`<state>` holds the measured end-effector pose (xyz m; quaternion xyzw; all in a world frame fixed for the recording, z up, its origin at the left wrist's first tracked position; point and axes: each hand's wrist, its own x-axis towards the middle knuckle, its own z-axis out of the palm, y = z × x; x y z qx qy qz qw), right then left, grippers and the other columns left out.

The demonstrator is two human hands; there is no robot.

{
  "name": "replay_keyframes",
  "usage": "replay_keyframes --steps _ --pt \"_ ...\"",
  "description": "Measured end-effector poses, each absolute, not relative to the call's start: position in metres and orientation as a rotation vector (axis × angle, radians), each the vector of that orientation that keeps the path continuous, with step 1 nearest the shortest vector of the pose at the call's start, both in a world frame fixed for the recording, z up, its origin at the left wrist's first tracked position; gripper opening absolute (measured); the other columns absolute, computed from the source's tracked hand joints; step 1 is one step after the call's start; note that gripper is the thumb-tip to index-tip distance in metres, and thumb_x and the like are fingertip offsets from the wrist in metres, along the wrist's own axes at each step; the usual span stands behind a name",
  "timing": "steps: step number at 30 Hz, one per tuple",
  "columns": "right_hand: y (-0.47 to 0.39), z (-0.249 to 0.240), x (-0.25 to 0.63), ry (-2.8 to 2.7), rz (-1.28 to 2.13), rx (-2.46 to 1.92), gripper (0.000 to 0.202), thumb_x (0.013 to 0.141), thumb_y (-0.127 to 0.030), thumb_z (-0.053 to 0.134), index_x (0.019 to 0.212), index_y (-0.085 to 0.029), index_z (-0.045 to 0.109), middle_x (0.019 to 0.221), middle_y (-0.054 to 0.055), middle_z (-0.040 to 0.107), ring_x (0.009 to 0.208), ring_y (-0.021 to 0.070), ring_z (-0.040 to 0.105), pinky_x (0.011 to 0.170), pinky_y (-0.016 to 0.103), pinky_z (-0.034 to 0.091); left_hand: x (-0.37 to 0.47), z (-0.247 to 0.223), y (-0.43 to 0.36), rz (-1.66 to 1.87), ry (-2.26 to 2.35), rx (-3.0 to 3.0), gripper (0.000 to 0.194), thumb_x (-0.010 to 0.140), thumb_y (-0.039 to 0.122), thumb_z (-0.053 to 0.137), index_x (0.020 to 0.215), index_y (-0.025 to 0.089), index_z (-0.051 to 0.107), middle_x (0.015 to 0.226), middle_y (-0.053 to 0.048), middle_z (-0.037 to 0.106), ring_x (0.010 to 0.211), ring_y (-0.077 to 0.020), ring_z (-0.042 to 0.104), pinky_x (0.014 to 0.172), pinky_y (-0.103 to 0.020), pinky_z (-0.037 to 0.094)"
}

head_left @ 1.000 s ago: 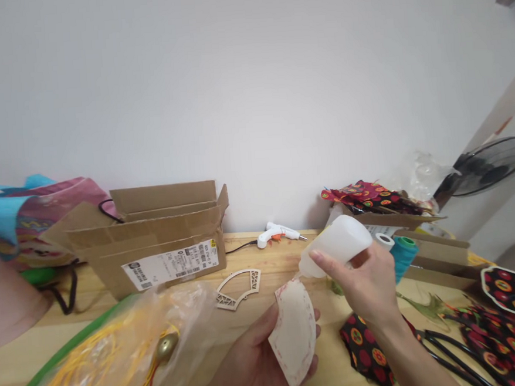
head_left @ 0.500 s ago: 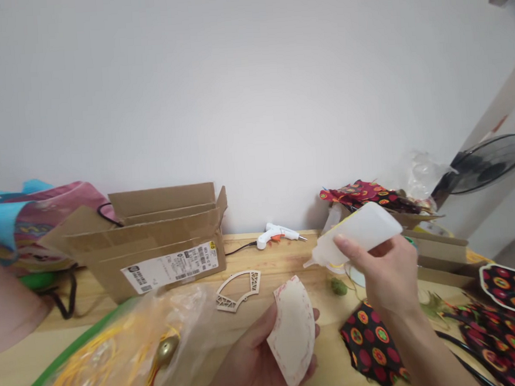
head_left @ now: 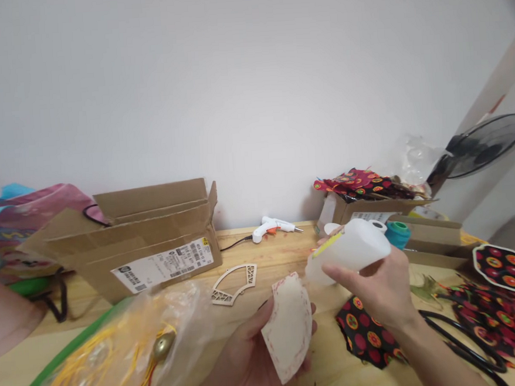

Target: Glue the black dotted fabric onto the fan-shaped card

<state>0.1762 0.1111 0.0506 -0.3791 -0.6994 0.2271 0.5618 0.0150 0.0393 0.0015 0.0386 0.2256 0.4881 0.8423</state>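
Note:
My left hand [head_left: 251, 358] holds a cream fan-shaped piece [head_left: 289, 329] with reddish marks along its edges, thumb on its left side and fingertips showing at its right. Wrapped round a translucent white bottle [head_left: 353, 248] with a yellow label strip is my right hand [head_left: 379, 290]. The bottle is tilted, its base up to the right and its lower end just right of the piece's top; its nozzle tip cannot be made out. A cut-out wooden fan-shaped frame [head_left: 234, 285] lies left of the piece. Dark patterned fabric [head_left: 368, 335] lies below my right hand.
An open cardboard box [head_left: 155, 241] stands at the left, behind a plastic bag of yellow cords [head_left: 105, 356]. A white glue gun [head_left: 275, 227] lies near the wall. Right are a box with fabric [head_left: 367, 186], a teal spool [head_left: 397, 234], black rings [head_left: 462, 343] and a fan [head_left: 490, 144].
My right hand has moved the bottle slightly down and left, closer to the piece, and turned its base more toward the camera. The view has shifted slightly.

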Motion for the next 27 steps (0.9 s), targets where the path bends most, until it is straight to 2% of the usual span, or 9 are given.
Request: replay_keyframes --steps 12,18,22,27 --pt "0.1075 0.0548 0.1792 -1.626 0.607 -0.882 0.024 0.056 -0.035 0.075 0.063 -0.018 0.059 0.058 0.001 0.060 0.053 0.0172 0.056 0.048 0.028 0.050 0.0117 -0.0053 0.0392 0.989 0.432 0.085 0.035 0.083 0.034 0.049 0.110 0.012 0.057 0.096 -0.013 0.067 0.082 -0.0211 0.063 0.059 -0.030 0.047" --pt "0.1085 0.0551 0.1787 -1.569 0.586 -0.869 0.026 0.054 -0.031 0.076 0.069 -0.017 0.060 0.061 0.003 0.064 0.056 0.0191 0.059 0.054 0.031 0.052 0.0108 -0.0021 0.0377 0.952 0.414 0.070 0.034 0.082 0.033 0.050 0.107 0.011 0.058 0.095 -0.012 0.067 0.080 -0.0205 0.063 0.058 -0.029 0.046" --pt "0.1073 0.0526 0.1812 -1.587 0.657 -0.874 0.029 0.054 -0.030 0.076 0.076 -0.017 0.062 0.062 0.004 0.067 0.054 0.0200 0.060 0.049 0.031 0.053 0.0108 -0.0009 0.0362 0.979 0.421 0.075 0.034 0.082 0.032 0.051 0.107 0.011 0.057 0.094 -0.012 0.067 0.080 -0.0202 0.063 0.058 -0.027 0.045" --pt "0.1082 0.0509 0.1812 -1.511 0.617 -0.835 0.030 0.055 -0.027 0.076 0.080 -0.018 0.064 0.073 0.006 0.070 0.064 0.0218 0.064 0.059 0.033 0.055 0.0093 -0.0016 0.0348 0.929 0.374 0.065 0.038 0.080 0.035 0.053 0.105 0.007 0.058 0.094 -0.013 0.067 0.081 -0.0205 0.064 0.059 -0.027 0.044"
